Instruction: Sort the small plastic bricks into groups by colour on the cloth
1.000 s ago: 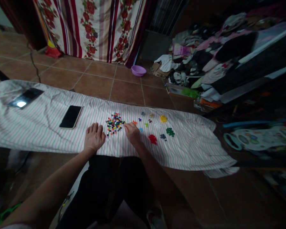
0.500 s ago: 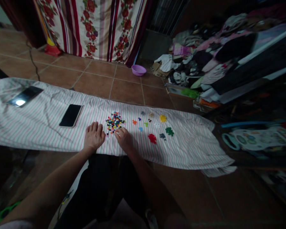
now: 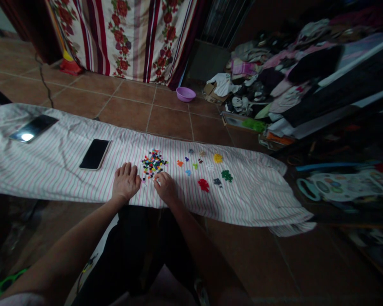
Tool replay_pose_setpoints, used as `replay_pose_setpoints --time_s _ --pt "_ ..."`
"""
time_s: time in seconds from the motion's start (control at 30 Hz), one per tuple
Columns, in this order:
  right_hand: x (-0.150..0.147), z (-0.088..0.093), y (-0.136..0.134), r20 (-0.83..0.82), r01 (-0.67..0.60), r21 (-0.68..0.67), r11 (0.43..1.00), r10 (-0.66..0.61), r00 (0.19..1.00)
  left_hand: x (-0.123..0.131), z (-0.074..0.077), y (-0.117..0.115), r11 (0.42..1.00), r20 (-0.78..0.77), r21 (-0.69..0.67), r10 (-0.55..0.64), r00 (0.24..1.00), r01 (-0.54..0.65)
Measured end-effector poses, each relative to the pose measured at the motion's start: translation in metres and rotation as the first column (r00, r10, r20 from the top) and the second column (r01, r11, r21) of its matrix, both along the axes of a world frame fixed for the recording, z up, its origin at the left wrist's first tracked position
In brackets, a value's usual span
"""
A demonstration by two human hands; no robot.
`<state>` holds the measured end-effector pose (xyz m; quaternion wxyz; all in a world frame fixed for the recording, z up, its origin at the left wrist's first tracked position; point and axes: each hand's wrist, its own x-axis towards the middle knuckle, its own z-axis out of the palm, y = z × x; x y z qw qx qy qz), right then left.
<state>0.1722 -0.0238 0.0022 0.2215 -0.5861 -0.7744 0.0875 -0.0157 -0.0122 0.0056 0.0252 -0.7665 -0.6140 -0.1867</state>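
A heap of small mixed-colour bricks [image 3: 152,162] lies on a pink-striped white cloth [image 3: 51,170]. My left hand [image 3: 125,182] rests flat on the cloth just left of the heap, fingers stretched out. My right hand [image 3: 164,185] sits at the heap's near right edge with its fingers curled in a pinch; what they hold is too small to see. To the right lie sorted little groups: red bricks [image 3: 204,185], green bricks [image 3: 227,175], yellow bricks [image 3: 218,158], and a few single pieces.
A black phone [image 3: 95,154] and a second, reflecting phone [image 3: 33,128] lie on the cloth to the left. A purple bowl [image 3: 185,94] stands on the tiled floor. Piled clothes [image 3: 274,76] fill the right side. A flowered curtain [image 3: 130,38] hangs behind.
My right hand has drawn back left from the single pieces to the near right edge of the mixed heap. The left hand has stayed put.
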Motion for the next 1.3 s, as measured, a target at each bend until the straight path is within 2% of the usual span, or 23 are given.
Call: replay_pose_setpoints --time_s 0.27,0.7,1.07,1.3 --pt "0.001 0.0 -0.001 -0.026 0.005 -0.014 1.0 -0.006 1.0 0.0 -0.003 0.001 1.0 -0.017 0.024 0.012 1.0 -0.012" --pt "0.011 0.004 0.002 -0.021 0.125 -0.066 0.99 -0.127 0.992 0.0 -0.001 0.001 1.0 0.0 0.006 -0.002 1.0 0.002" --pt "0.029 -0.001 0.008 -0.087 0.168 0.049 0.985 -0.164 0.983 0.001 0.0 0.0 1.0 -0.042 0.021 -0.005 0.999 0.006" --pt "0.05 -0.009 0.022 -0.161 0.172 0.134 0.976 -0.15 0.976 0.0 0.0 0.001 1.0 -0.033 0.021 -0.006 0.999 0.007"
